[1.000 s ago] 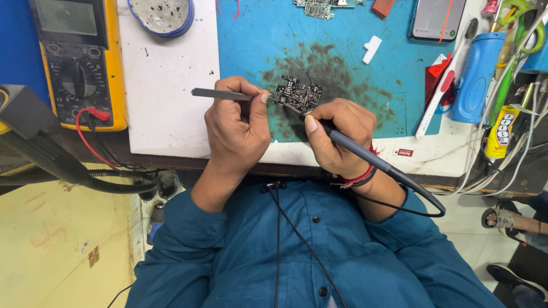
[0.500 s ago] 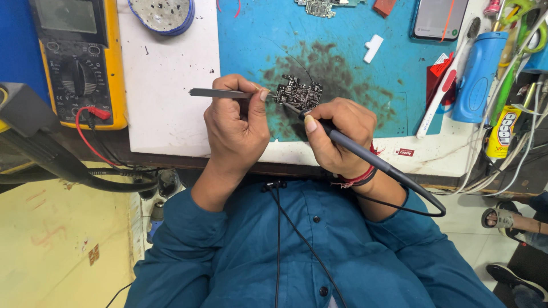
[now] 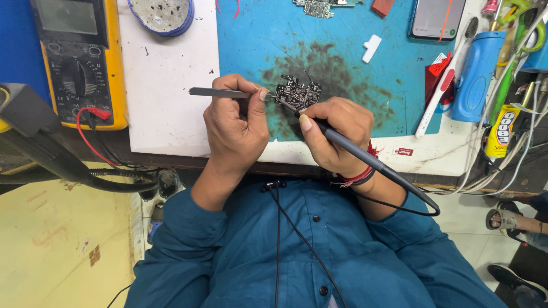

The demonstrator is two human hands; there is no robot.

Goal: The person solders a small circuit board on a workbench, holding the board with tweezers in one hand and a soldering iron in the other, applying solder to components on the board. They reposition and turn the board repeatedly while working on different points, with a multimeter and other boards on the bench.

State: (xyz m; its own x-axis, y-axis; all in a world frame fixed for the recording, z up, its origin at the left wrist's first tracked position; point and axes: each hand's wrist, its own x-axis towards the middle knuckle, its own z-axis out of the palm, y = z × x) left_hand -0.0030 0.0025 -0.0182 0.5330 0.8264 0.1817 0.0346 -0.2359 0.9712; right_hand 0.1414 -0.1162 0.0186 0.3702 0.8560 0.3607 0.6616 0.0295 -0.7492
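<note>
1. At the desk's far edge we see a round blue-rimmed tin (image 3: 162, 12) holding a grey, speckled residue; a blue cylindrical bottle (image 3: 478, 74) stands by the right edge, its contents hidden.
2. Our left hand (image 3: 237, 122) pinches slim grey metal tweezers (image 3: 220, 92), whose tips meet the small dark circuit board (image 3: 298, 94).
3. Our right hand (image 3: 334, 134) is closed in a pen grip on a dark grey soldering iron (image 3: 365, 159), its tip on the board's near side.
4. The board sits on the stained teal work mat (image 3: 354, 80), near the middle of the desk's near edge, beside a white sheet (image 3: 165, 102).
5. A yellow multimeter (image 3: 80, 63) lies at the left edge.
6. Compared with the earlier frames, both hands, the tools and the board keep practically the same positions.
</note>
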